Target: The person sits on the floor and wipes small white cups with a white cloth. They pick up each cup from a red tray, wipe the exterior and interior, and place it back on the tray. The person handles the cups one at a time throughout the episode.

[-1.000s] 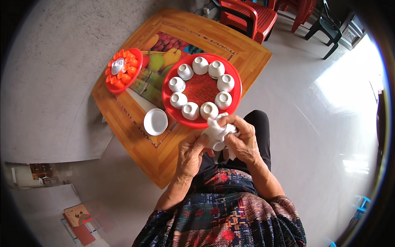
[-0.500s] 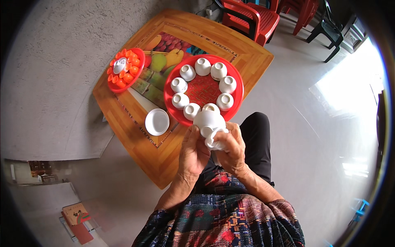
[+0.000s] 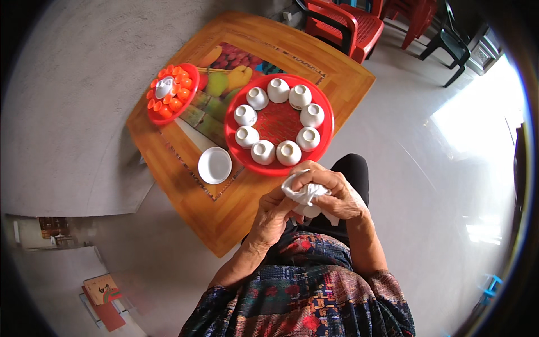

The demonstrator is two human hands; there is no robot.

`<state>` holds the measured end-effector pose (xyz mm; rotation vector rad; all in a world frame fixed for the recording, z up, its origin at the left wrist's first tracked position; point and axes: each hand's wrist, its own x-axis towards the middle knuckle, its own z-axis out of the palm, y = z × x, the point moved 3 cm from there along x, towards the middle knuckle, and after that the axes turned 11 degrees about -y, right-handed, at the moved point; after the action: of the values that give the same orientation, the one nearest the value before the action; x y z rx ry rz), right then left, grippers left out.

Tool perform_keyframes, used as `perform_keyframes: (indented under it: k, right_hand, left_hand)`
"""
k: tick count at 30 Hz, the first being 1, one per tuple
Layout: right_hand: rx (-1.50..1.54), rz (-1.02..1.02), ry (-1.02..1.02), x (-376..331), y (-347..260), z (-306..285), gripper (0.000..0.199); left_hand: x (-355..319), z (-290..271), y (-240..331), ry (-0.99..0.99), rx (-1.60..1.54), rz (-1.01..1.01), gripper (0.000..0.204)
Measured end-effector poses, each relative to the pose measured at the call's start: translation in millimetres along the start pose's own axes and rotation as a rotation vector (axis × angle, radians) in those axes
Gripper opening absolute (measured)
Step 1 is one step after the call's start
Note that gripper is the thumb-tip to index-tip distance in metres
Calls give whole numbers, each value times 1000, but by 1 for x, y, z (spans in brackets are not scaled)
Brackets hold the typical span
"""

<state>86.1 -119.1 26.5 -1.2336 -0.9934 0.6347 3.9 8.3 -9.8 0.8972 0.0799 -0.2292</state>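
Here, your left hand (image 3: 272, 216) is curled around a white cup (image 3: 308, 211), and your right hand (image 3: 339, 194) pinches a bunched white cloth (image 3: 305, 192) against it. Cup and cloth are together between your hands, in front of your body and just beside the near rim of the large red tray (image 3: 278, 124); the cloth and your fingers cover most of the cup. On that tray, nine white cups (image 3: 263, 151) sit upside down in a ring. The tray rests on the wooden table (image 3: 222, 219), partly over a fruit picture (image 3: 216, 84). To its left you have a round white dish (image 3: 215, 165), and farther off a smaller red tray (image 3: 193, 84) with orange cups (image 3: 176, 105) around a pale piece (image 3: 164, 87). A red chair (image 3: 368, 31) stands beyond the table's far edge.
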Motion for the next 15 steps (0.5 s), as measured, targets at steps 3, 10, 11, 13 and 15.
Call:
perform_keyframes:
  k: [3,10,11,13,15]
  right_hand:
    - [23,282,391,-8,6,7,30]
    - [-185,306,604,-10,14,23,31]
    - [-114,300,575,-10,16,23,31]
    - [21,297,532,-14,21,23,30]
    - [234,233,507,-21,36,27,34]
  left_hand:
    - [4,2,4,5,71,36,20]
    - [7,-18,1,87,-144,156,20]
    - [6,-19,0,129,-176,147,18]
    - [8,-10,4,202,-248,113,16]
    - [10,-7,9,187,-308,146,22]
